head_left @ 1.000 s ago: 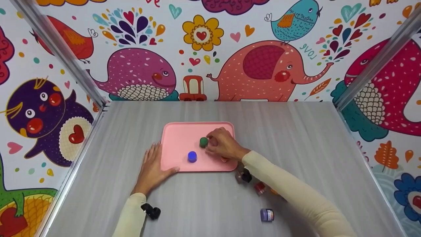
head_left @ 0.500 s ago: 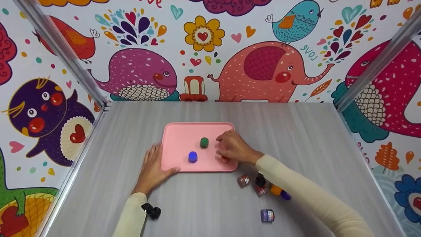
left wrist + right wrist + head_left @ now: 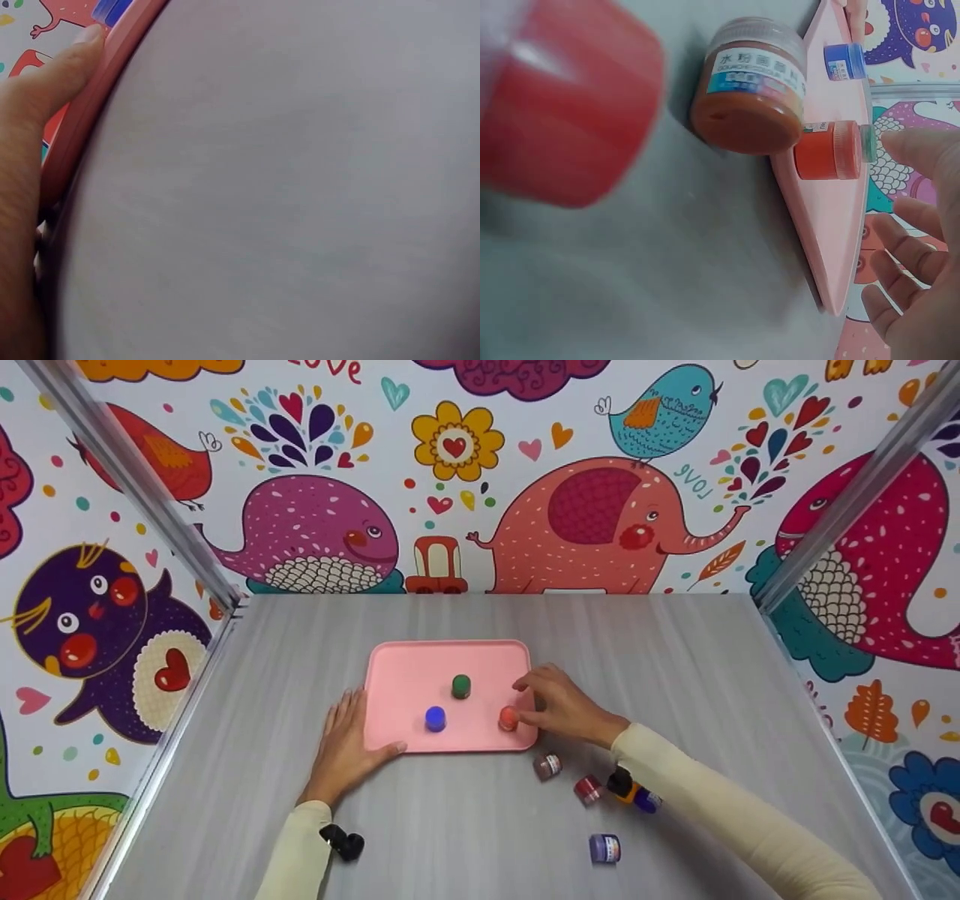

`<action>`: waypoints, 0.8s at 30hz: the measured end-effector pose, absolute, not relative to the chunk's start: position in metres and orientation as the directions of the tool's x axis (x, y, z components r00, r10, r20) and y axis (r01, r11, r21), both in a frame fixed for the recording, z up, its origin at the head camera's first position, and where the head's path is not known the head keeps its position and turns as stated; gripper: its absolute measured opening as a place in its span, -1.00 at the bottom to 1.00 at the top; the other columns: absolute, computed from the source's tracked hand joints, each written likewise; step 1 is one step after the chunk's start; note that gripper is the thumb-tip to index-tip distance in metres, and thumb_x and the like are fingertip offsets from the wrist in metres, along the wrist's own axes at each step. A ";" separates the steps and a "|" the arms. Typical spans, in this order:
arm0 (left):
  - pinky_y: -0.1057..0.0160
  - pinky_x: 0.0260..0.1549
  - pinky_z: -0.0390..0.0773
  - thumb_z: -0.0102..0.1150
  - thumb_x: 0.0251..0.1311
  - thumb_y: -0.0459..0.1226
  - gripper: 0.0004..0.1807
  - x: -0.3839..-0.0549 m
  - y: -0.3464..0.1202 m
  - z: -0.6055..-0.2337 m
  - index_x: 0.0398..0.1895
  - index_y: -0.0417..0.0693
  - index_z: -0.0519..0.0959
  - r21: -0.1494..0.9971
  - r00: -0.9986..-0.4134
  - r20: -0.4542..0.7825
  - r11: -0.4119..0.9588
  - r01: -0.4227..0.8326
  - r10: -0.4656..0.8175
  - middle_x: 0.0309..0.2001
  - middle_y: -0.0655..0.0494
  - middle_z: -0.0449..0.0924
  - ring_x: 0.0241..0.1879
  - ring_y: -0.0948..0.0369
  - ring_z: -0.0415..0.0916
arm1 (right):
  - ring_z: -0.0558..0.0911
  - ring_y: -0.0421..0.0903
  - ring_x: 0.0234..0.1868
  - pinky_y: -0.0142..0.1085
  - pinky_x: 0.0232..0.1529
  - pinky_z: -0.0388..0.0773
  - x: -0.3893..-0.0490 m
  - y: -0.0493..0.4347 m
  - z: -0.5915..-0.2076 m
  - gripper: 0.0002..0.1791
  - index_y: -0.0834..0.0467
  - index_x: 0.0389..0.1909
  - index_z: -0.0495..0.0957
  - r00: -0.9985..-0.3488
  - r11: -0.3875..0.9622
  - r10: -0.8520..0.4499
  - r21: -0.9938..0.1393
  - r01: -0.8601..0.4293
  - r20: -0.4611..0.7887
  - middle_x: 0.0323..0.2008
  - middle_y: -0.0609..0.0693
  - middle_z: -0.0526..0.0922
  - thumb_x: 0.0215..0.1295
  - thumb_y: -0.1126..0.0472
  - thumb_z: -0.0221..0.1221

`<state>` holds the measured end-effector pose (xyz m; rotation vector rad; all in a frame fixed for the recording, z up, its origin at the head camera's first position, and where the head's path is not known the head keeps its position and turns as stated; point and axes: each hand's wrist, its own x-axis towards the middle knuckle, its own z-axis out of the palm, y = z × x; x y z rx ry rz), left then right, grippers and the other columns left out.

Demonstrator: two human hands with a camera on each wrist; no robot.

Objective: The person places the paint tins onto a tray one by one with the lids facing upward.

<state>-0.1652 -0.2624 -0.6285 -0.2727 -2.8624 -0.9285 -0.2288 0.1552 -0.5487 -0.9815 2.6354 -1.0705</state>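
Observation:
A pink tray [image 3: 405, 675] lies on the table with three small paint jars standing in it: a green jar [image 3: 461, 687], a blue jar [image 3: 435, 719] and an orange jar [image 3: 508, 718]. My left hand [image 3: 346, 746] rests against the tray's left side, fingers extended and thumb over the front rim; the left wrist view shows that thumb [image 3: 71, 67] on the rim. Over the tray's right edge is my right hand [image 3: 566, 706], holding nothing. Its fingers are spread and slightly bent, close beside the orange jar; in the right wrist view they stand apart from the orange jar [image 3: 826, 150].
Right of the tray's front corner, several jars lie on the table: a brown jar [image 3: 548, 766], a red jar [image 3: 589, 790], and orange and dark blue ones partly under the right wrist camera. A purple jar [image 3: 604, 848] lies nearer. Patterned walls enclose the table.
My right hand has moved from beside the green jar rightward to the tray's right edge, uncovering the orange jar. The jars in the tray and my left hand keep their places.

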 end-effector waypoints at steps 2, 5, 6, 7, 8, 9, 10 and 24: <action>-0.25 0.72 -0.27 0.48 0.16 0.33 0.43 -0.165 -0.262 -0.629 0.76 -0.40 -0.03 0.569 -0.976 0.168 0.795 0.209 0.136 0.74 -0.37 -0.02 0.75 -0.29 -0.13 | 0.54 0.12 0.23 0.06 0.26 0.62 -0.224 0.161 -0.549 -0.48 0.25 0.29 0.65 -0.773 0.538 -0.622 -0.649 -0.537 0.124 0.17 0.18 0.71 0.44 0.10 0.50; -0.25 0.72 -0.27 0.49 0.16 0.32 0.43 -0.165 -0.263 -0.629 0.76 -0.39 -0.03 0.573 -0.977 0.167 0.793 0.208 0.135 0.74 -0.37 -0.01 0.75 -0.28 -0.13 | 0.53 0.05 0.25 0.06 0.32 0.61 -0.215 0.168 -0.550 -0.50 0.24 0.28 0.67 -0.777 0.546 -0.619 -0.646 -0.533 0.117 0.19 0.16 0.71 0.42 0.13 0.51; -0.25 0.72 -0.27 0.49 0.16 0.32 0.43 -0.164 -0.263 -0.630 0.76 -0.39 -0.03 0.574 -0.976 0.169 0.792 0.208 0.135 0.74 -0.37 -0.01 0.75 -0.28 -0.13 | 0.52 0.03 0.25 0.06 0.33 0.62 -0.212 0.170 -0.549 -0.50 0.22 0.29 0.67 -0.781 0.551 -0.615 -0.648 -0.526 0.110 0.20 0.14 0.70 0.42 0.13 0.50; -0.25 0.72 -0.27 0.50 0.15 0.31 0.43 -0.164 -0.263 -0.630 0.76 -0.39 -0.03 0.575 -0.976 0.170 0.791 0.209 0.134 0.74 -0.37 -0.01 0.75 -0.29 -0.13 | 0.52 0.02 0.25 0.05 0.33 0.63 -0.209 0.172 -0.549 -0.51 0.21 0.29 0.67 -0.786 0.556 -0.610 -0.651 -0.517 0.102 0.21 0.13 0.70 0.43 0.13 0.50; -0.26 0.72 -0.27 0.50 0.15 0.30 0.43 -0.164 -0.263 -0.630 0.76 -0.40 -0.03 0.577 -0.976 0.170 0.790 0.209 0.134 0.74 -0.38 -0.01 0.75 -0.29 -0.14 | 0.52 0.01 0.25 0.04 0.34 0.64 -0.207 0.174 -0.549 -0.51 0.19 0.29 0.68 -0.789 0.560 -0.607 -0.652 -0.511 0.096 0.22 0.11 0.70 0.43 0.13 0.50; -0.26 0.72 -0.27 0.51 0.15 0.30 0.43 -0.164 -0.263 -0.629 0.76 -0.40 -0.03 0.579 -0.976 0.173 0.788 0.210 0.134 0.74 -0.38 0.00 0.75 -0.29 -0.13 | 0.51 0.01 0.25 0.03 0.34 0.64 -0.204 0.175 -0.549 -0.52 0.18 0.28 0.69 -0.790 0.561 -0.605 -0.653 -0.508 0.095 0.22 0.10 0.70 0.42 0.14 0.50; -0.26 0.72 -0.26 0.51 0.15 0.29 0.42 -0.164 -0.263 -0.629 0.76 -0.41 -0.02 0.579 -0.975 0.178 0.787 0.214 0.134 0.73 -0.39 0.00 0.75 -0.29 -0.13 | 0.52 0.01 0.25 0.03 0.34 0.65 -0.202 0.177 -0.549 -0.53 0.17 0.28 0.69 -0.791 0.561 -0.604 -0.653 -0.509 0.098 0.22 0.10 0.70 0.42 0.15 0.51; -0.29 0.71 -0.27 0.49 0.18 0.32 0.41 -0.162 -0.261 -0.627 0.77 -0.37 -0.02 0.592 -0.979 0.161 0.782 0.194 0.121 0.75 -0.37 -0.02 0.75 -0.30 -0.16 | 0.53 -0.03 0.22 -0.07 0.32 0.65 -0.173 0.190 -0.562 -0.54 0.08 0.26 0.70 -0.794 0.575 -0.604 -0.653 -0.493 0.067 0.18 -0.05 0.68 0.43 0.05 0.51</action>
